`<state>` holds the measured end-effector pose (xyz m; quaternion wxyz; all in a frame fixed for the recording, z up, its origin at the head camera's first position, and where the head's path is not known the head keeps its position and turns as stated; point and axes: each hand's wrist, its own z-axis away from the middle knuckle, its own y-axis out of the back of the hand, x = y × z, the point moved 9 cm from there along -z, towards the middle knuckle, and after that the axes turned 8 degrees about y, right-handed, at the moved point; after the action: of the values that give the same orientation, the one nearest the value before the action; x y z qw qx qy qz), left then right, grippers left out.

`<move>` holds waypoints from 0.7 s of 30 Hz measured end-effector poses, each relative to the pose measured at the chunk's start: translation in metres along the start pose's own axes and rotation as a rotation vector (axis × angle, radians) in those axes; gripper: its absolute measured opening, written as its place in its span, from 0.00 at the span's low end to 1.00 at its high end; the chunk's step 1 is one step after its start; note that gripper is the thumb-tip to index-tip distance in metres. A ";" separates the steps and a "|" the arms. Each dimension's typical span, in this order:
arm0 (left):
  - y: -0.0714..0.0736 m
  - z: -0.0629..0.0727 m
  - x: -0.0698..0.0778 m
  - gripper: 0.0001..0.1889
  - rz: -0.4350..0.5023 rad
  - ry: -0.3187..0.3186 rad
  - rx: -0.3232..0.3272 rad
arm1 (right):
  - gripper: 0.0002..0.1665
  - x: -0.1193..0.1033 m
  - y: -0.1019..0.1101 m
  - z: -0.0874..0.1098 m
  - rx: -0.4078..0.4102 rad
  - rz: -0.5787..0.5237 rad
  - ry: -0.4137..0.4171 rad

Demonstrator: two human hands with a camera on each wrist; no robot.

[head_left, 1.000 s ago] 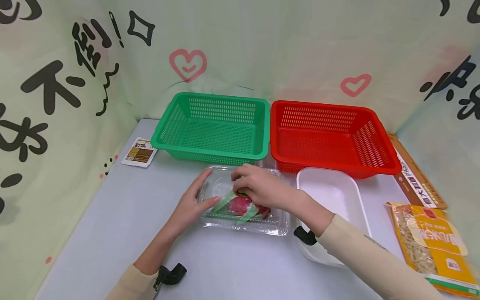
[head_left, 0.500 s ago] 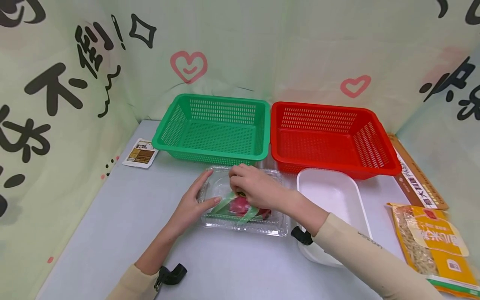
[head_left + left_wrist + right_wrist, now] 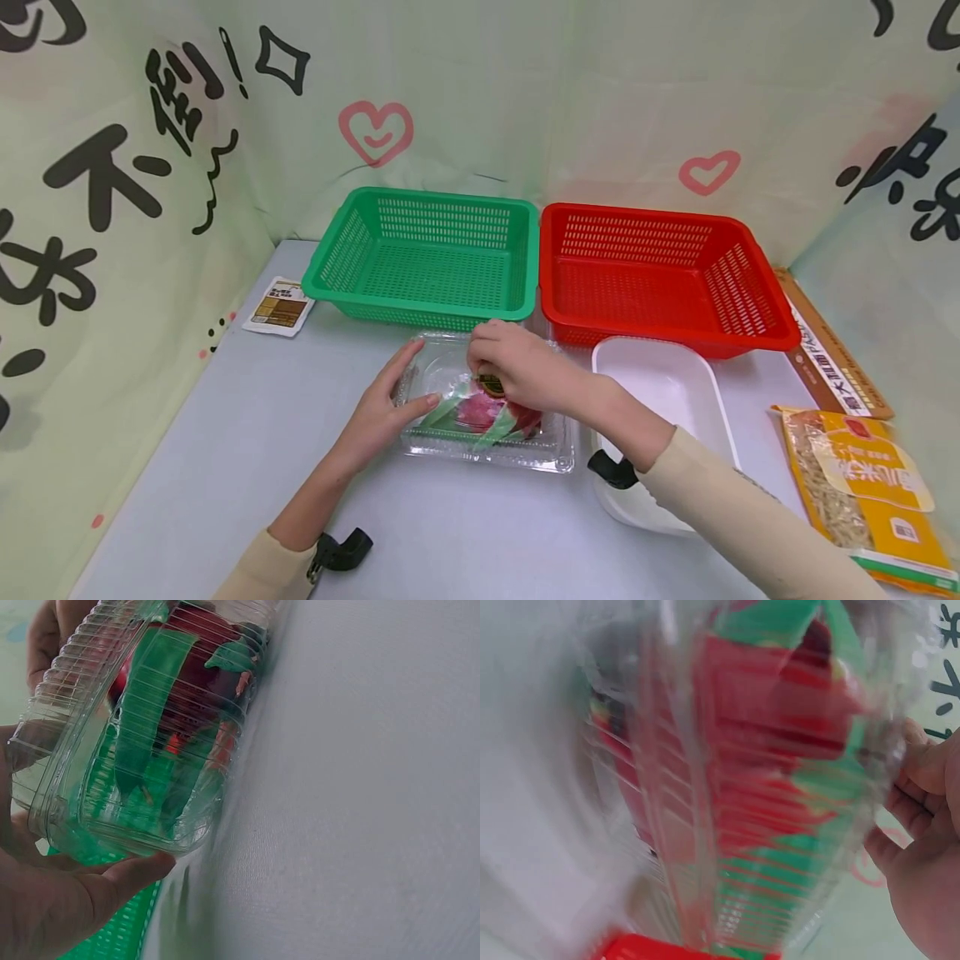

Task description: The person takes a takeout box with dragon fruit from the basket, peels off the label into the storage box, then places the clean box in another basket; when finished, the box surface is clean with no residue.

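Observation:
A clear plastic clamshell box stands on the table; through its lid show a red dragon fruit and its green, leaf-like scales. My left hand grips the box's left end, thumb over the front of the lid and fingers reaching to the back corner. In the left wrist view the thumb lies along the box's corner. My right hand is bent over the lid, fingers curled and pinching at a dark round sticker; the fingertips are partly hidden. The right wrist view is blurred.
Behind the box stand a green basket and a red basket. A white tray sits to the right, under the right forearm. Beyond it lie a yellow bag and a brown packet. A small pouch lies at the left.
My right hand has shifted slightly left and then back right over the lid. More of the dark sticker shows, a little farther right. The left hand and box stay in place.

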<state>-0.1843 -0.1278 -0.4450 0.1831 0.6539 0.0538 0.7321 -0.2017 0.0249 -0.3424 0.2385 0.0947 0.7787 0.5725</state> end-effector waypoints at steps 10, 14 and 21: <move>-0.002 0.000 0.001 0.42 0.003 -0.004 -0.004 | 0.04 0.010 0.029 0.017 0.052 -0.039 -0.057; -0.003 0.000 0.001 0.42 0.002 -0.005 -0.004 | 0.02 0.022 0.035 0.029 0.052 -0.054 -0.122; -0.002 0.001 0.003 0.43 0.003 -0.015 0.003 | 0.06 0.038 0.048 0.050 0.059 -0.084 -0.213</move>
<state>-0.1834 -0.1247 -0.4429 0.1812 0.6596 0.0526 0.7276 -0.2167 0.0986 -0.3192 0.3409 0.1294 0.7688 0.5254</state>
